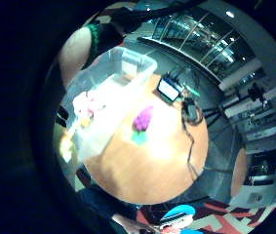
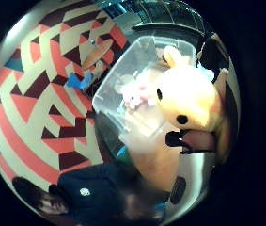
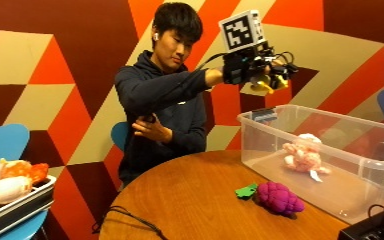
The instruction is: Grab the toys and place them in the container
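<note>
Yellow plush toy point(image 2: 191, 99) with black eyes, gripped by the gloved hand point(image 3: 255, 67) above the container point(image 3: 325, 150).

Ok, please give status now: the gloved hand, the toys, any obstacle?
Right hand holds yellow plush toy above clear container. Pink plush already inside. Purple grape toy on table, beside container. No obstacle visible.

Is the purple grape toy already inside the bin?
No. In the outside view the grape toy lies on the table in front of the bin, outside its wall.
</note>
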Action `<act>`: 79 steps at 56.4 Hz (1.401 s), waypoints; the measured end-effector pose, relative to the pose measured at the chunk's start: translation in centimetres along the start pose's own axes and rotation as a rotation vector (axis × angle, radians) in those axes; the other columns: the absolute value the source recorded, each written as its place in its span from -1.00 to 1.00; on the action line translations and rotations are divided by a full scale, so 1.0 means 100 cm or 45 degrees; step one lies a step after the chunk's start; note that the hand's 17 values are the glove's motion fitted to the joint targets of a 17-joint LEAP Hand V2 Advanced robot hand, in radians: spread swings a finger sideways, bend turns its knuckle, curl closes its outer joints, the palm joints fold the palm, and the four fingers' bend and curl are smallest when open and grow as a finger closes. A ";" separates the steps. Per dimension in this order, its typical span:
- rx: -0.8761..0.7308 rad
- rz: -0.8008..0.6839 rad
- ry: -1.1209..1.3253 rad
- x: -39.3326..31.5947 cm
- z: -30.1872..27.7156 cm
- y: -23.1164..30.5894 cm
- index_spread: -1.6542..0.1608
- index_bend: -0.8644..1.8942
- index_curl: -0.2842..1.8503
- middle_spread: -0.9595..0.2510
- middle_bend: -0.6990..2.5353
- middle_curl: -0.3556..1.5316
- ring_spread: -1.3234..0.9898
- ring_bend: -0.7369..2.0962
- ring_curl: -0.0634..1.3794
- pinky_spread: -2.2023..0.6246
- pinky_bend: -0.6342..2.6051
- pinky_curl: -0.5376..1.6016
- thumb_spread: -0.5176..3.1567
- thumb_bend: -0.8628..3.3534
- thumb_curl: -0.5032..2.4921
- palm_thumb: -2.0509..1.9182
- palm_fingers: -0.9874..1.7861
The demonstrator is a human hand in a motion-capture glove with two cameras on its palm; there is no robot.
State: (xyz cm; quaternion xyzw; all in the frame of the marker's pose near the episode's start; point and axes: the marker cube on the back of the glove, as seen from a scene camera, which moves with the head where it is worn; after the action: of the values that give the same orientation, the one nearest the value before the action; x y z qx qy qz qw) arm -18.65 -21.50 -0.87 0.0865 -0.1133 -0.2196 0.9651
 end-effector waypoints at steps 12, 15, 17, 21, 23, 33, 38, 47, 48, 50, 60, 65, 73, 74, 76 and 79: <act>-0.021 0.200 -0.050 -0.008 0.046 -0.095 0.65 0.31 0.07 0.04 -0.14 0.01 -0.07 -0.29 -0.61 0.57 -0.39 -0.20 -0.15 -0.54 -0.12 0.40 -0.09; -0.027 0.235 -0.009 -0.006 0.062 -0.110 0.65 0.30 0.07 0.04 -0.15 0.01 -0.07 -0.28 -0.60 0.57 -0.39 -0.19 -0.15 -0.54 -0.12 0.40 -0.09; -0.043 0.253 0.009 -0.004 0.072 -0.119 0.64 0.29 0.07 0.04 -0.15 0.02 -0.07 -0.27 -0.59 0.56 -0.38 -0.19 -0.15 -0.54 -0.12 0.40 -0.09; -0.094 0.197 0.029 -0.004 0.093 -0.129 0.64 0.26 0.08 0.06 -0.16 0.02 -0.08 -0.24 -0.57 0.56 -0.37 -0.18 -0.14 -0.55 -0.11 0.39 -0.10; -0.127 0.182 0.037 -0.004 0.099 -0.131 0.63 0.22 0.07 0.08 -0.17 0.02 -0.07 -0.23 -0.55 0.56 -0.35 -0.17 -0.14 -0.56 -0.12 0.38 -0.13; -0.136 0.218 -0.041 0.012 0.092 -0.125 0.59 -0.06 -0.05 0.32 -0.36 -0.08 0.01 -0.23 -0.53 0.57 -0.20 -0.11 -0.06 -0.61 -0.22 0.25 -0.35; -0.097 0.292 -0.060 0.033 0.074 -0.112 0.57 -0.10 -0.11 0.39 -0.40 -0.10 0.03 -0.25 -0.53 0.57 -0.20 -0.12 -0.05 -0.61 -0.26 0.23 -0.32; -0.096 0.461 -0.009 0.078 0.048 -0.072 0.56 -0.14 -0.15 0.44 -0.40 -0.11 0.05 -0.24 -0.53 0.57 -0.23 -0.14 0.00 -0.60 -0.32 0.20 -0.24; -0.105 0.483 -0.003 0.085 0.045 -0.067 0.56 -0.14 -0.15 0.44 -0.40 -0.11 0.05 -0.24 -0.53 0.57 -0.23 -0.14 0.00 -0.60 -0.32 0.19 -0.23; -0.127 0.529 0.001 0.096 0.041 -0.056 0.56 -0.16 -0.16 0.45 -0.40 -0.11 0.05 -0.22 -0.52 0.57 -0.23 -0.14 0.02 -0.59 -0.32 0.20 -0.21; -0.214 0.713 0.023 0.141 0.045 -0.006 0.57 -0.25 -0.19 0.47 -0.39 -0.10 0.06 -0.18 -0.49 0.57 -0.21 -0.13 0.10 -0.57 -0.33 0.22 -0.18; -0.256 0.777 0.031 0.157 0.062 0.013 0.58 -0.25 -0.20 0.49 -0.39 -0.10 0.08 -0.18 -0.49 0.57 -0.19 -0.13 0.11 -0.57 -0.34 0.21 -0.20; -0.352 0.829 0.049 0.164 0.108 0.024 0.61 -0.24 -0.22 0.57 -0.44 -0.13 0.12 -0.23 -0.51 0.57 -0.16 -0.12 0.08 -0.60 -0.37 0.17 -0.30; -0.365 0.834 0.052 0.164 0.114 0.024 0.61 -0.25 -0.22 0.58 -0.44 -0.13 0.12 -0.23 -0.51 0.57 -0.16 -0.12 0.08 -0.60 -0.37 0.16 -0.30; -0.393 0.845 0.054 0.164 0.126 0.023 0.62 -0.25 -0.23 0.59 -0.45 -0.13 0.13 -0.24 -0.52 0.57 -0.16 -0.12 0.06 -0.61 -0.38 0.15 -0.31; -0.432 0.862 0.055 0.164 0.144 0.022 0.64 -0.26 -0.25 0.62 -0.46 -0.15 0.15 -0.25 -0.52 0.57 -0.15 -0.12 0.04 -0.61 -0.39 0.12 -0.33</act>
State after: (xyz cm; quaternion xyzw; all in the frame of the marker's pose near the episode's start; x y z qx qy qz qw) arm -7.06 -28.54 16.41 -0.1125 -0.0772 0.0979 0.9858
